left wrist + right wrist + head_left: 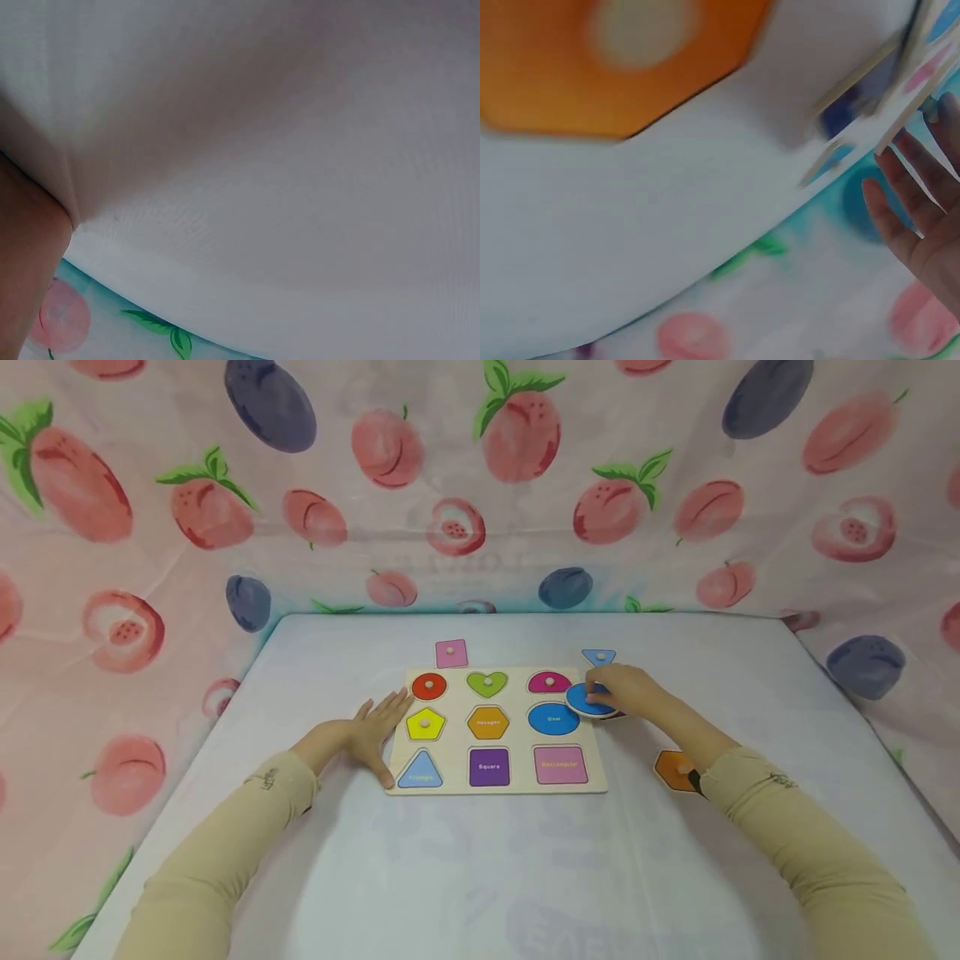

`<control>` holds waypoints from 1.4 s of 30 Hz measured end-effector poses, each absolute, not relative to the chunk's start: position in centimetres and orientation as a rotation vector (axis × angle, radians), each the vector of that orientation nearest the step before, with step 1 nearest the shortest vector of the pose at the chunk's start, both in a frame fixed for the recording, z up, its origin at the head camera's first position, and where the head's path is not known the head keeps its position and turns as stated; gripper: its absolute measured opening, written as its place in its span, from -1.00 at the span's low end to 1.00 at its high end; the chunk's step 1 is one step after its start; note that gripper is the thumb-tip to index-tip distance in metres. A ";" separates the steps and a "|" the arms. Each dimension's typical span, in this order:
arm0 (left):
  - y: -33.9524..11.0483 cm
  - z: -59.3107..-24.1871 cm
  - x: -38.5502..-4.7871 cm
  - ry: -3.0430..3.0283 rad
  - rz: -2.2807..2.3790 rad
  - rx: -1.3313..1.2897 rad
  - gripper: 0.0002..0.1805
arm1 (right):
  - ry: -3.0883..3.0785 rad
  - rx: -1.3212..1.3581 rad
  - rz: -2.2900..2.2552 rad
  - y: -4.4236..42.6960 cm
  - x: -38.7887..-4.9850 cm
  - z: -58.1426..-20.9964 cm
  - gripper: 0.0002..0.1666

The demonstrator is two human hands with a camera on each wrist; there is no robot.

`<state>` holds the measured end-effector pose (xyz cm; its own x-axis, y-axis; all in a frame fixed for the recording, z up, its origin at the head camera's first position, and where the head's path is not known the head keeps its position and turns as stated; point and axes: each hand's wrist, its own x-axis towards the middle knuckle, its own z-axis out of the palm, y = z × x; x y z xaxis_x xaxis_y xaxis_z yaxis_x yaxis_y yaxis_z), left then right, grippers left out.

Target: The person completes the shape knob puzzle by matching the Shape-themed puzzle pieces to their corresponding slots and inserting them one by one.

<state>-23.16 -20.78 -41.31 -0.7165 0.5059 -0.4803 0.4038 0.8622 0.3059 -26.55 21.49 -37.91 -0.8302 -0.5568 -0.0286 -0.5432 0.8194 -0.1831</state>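
Blue oval piece (578, 700), long axis running sideways, is being pinched by the right grip (627, 688) just right of and beyond the oval recess (553, 727) on the board (519, 697); left grip (372, 735) is lying spread.

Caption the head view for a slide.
Right hand holds a blue oval piece at the right side of the puzzle board, left hand at the left.

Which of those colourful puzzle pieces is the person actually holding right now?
The blue oval piece: it alone is pinched, by the right hand, while the other pieces sit in the board or lie around it.
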 end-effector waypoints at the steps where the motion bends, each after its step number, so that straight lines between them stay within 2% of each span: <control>1: -20.8 -41.5 -23.2 2.470 0.231 0.661 0.59 | 2.933 -0.852 -0.260 22.4 -26.7 -38.0 -0.87; 7: -21.3 -42.5 -23.6 2.490 0.222 0.666 0.60 | 2.982 -0.696 -0.357 26.4 -27.4 -38.9 -0.88; 14: -21.1 -42.8 -23.8 2.492 0.228 0.689 0.62 | 2.970 -0.607 -0.314 27.8 -26.9 -39.0 -0.81; 24: -20.6 -41.6 -23.2 2.468 0.281 0.658 0.58 | 2.802 -0.502 -0.393 29.1 -21.4 -38.0 -0.84; 29: -20.8 -41.3 -23.0 2.469 0.311 0.664 0.56 | 2.683 -0.568 -0.494 30.1 -20.0 -38.6 -0.81; 42: -21.1 -41.7 -23.1 2.475 0.296 0.682 0.56 | 2.601 -0.682 -0.632 31.9 -18.8 -38.8 -0.88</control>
